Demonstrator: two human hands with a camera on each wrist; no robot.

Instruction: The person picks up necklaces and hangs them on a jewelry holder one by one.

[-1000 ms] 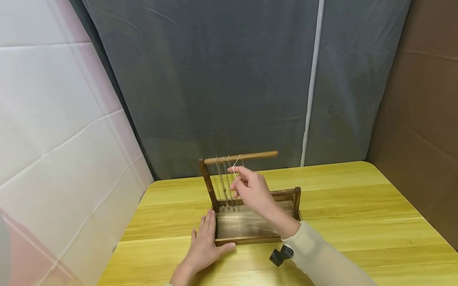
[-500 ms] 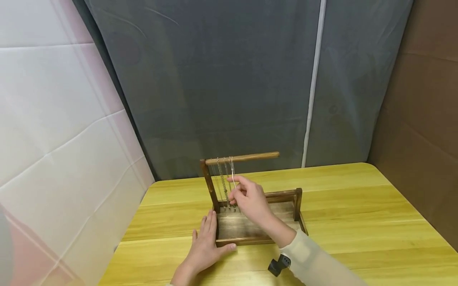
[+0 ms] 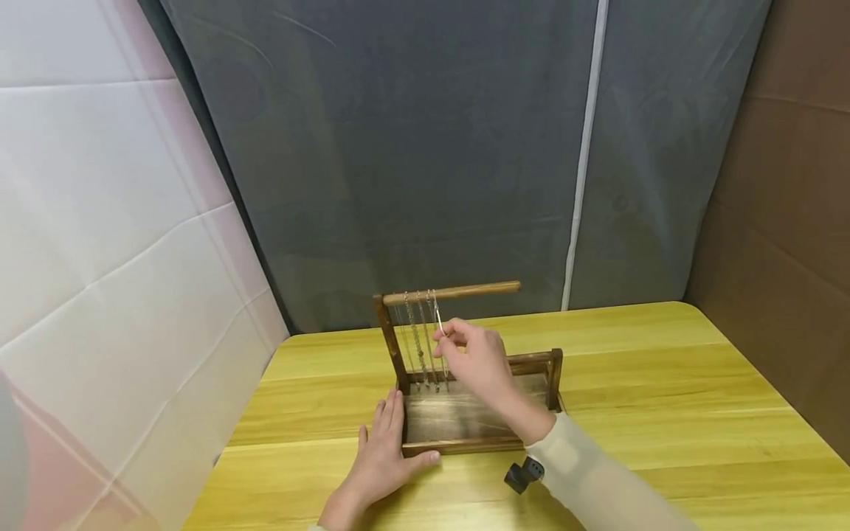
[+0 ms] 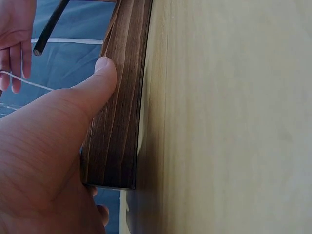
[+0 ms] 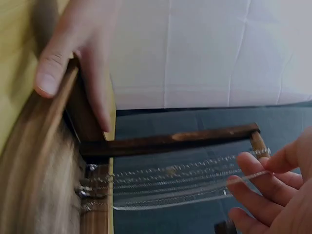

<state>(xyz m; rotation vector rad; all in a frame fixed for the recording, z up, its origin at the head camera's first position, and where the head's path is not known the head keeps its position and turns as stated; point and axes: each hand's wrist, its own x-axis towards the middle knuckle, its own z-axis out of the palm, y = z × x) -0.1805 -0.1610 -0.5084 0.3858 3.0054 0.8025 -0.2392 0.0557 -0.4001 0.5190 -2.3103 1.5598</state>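
Note:
A wooden jewellery stand (image 3: 465,445) has a shallow tray, a left post and a round bar (image 3: 478,290) on top. Several thin chain necklaces (image 3: 417,339) hang from the bar's left part, their lower ends over the tray. My right hand (image 3: 481,363) pinches a thin white strand (image 3: 439,320) that comes down from the bar, right of the other necklaces. In the right wrist view that strand (image 5: 257,174) runs between thumb and fingers. My left hand (image 3: 380,459) lies at the tray's front left corner, fingers straight along the side. Its thumb (image 4: 95,85) presses the front wall.
The stand sits on a yellow wood-grain table (image 3: 664,413). A shorter post (image 3: 554,380) and a back rail rise at the tray's right and rear. Behind hangs a grey curtain (image 3: 412,147), with a white panel at left and a brown one at right.
The strand's top has slid left along the bar toward the other necklaces. My right hand has lowered a little, then shifted slightly right. My left hand stays in place.

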